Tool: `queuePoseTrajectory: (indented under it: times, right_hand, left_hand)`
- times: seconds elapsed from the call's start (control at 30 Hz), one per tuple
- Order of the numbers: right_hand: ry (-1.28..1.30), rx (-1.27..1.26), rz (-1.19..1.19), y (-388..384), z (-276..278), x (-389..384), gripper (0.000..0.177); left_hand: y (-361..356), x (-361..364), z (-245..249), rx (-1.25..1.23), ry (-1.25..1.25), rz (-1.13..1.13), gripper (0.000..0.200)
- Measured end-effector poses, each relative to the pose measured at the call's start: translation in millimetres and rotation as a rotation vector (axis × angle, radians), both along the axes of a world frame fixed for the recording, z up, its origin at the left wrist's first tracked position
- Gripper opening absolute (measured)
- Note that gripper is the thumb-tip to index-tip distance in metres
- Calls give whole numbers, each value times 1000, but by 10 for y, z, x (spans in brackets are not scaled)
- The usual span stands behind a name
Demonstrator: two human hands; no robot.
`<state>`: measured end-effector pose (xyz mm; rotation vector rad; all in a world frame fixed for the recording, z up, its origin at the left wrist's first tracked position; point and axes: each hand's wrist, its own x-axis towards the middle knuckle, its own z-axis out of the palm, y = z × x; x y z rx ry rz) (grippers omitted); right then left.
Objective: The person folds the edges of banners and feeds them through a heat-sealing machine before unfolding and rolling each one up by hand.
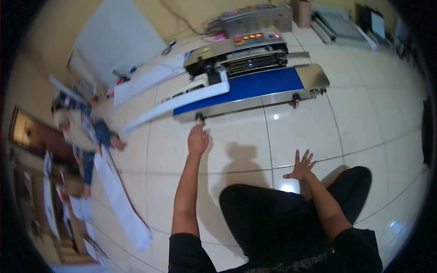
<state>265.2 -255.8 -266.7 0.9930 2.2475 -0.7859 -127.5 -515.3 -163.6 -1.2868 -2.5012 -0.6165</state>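
A band sealer (pixel 241 54) stands on the tiled floor, with a blue conveyor belt (pixel 268 84) along its near side. My left hand (pixel 198 140) reaches forward to a black knob (pixel 199 117) under the conveyor's near left end, its fingertips closed at the knob. A long white strip (pixel 182 101) lies over the left end of the belt and hangs down to the left. Empty and with fingers spread, my right hand (pixel 302 167) hovers above the floor by my knee, apart from the machine.
Another long white piece (pixel 150 79) lies behind the machine. At left a person (pixel 84 129) sits near a white strip (pixel 120 200) on the floor, beside a wooden rack (pixel 57 214). A flat grey frame (pixel 339 27) lies at the back right.
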Motion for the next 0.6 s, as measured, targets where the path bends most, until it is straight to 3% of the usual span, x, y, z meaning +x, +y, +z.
queuePoseTrajectory:
  times: [0.13,0.23,0.27,0.37,0.4,0.6]
  right_hand:
    - [-49,0,-122,-99,-118,-111,156]
    - [-86,3,-86,62,-68,-206,156]
    - [-92,-30,-83,91,-26,-215,155]
    - [-57,-50,-104,55,-4,-164,152]
    - [-41,-37,-87,89,6,-158,151]
    - [88,-80,-117,125,-6,-16,145]
  left_hand:
    - [1213,-856,258,-96,27,-150,74]
    - [1578,-1285,114,-282,-47,-136,95]
    - [1566,-1453,68,-365,-131,-92,92]
    - [1350,-1631,-72,-251,-20,-184,61]
    - [1275,-1608,-60,-299,143,-190,61]
    - [1191,-1785,-177,-481,174,7,67]
